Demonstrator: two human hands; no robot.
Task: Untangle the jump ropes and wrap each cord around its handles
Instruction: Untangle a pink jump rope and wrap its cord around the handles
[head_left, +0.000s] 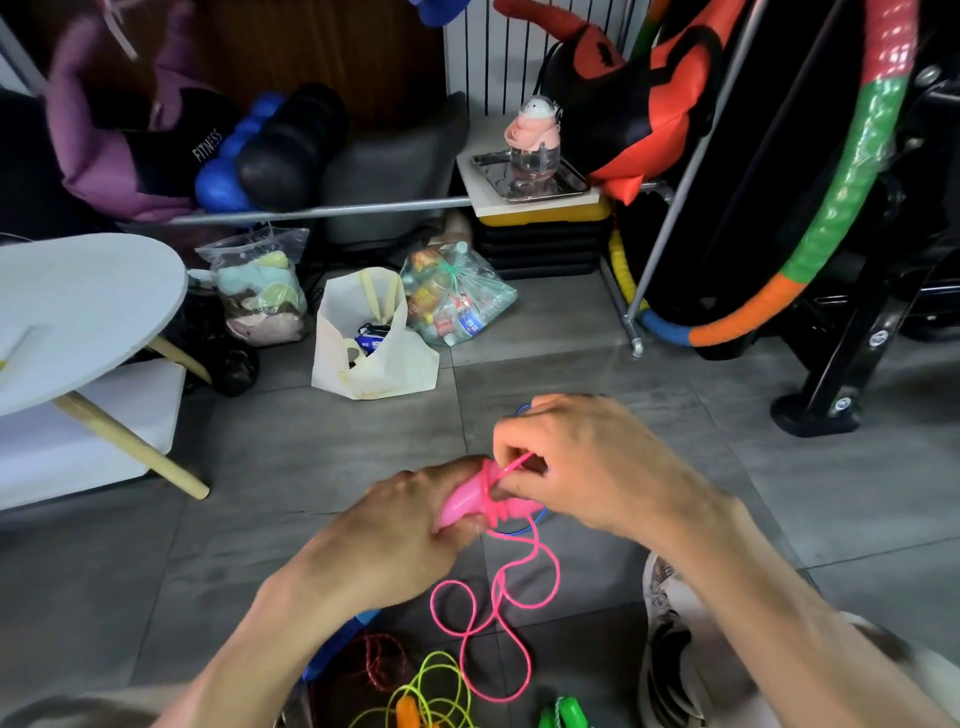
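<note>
Above the near floor, the left hand (410, 519) clamps the pink handles (460, 501) while the right hand (582, 462) pinches the pink cord (511, 582) just beside them; each turn probably wants steady tension, laid snug against the last.

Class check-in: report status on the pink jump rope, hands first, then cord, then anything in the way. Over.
Left hand grips pink handles; right hand pinches pink cord. Few turns wound, long loops hanging. Blue cord close by, may snag.
</note>
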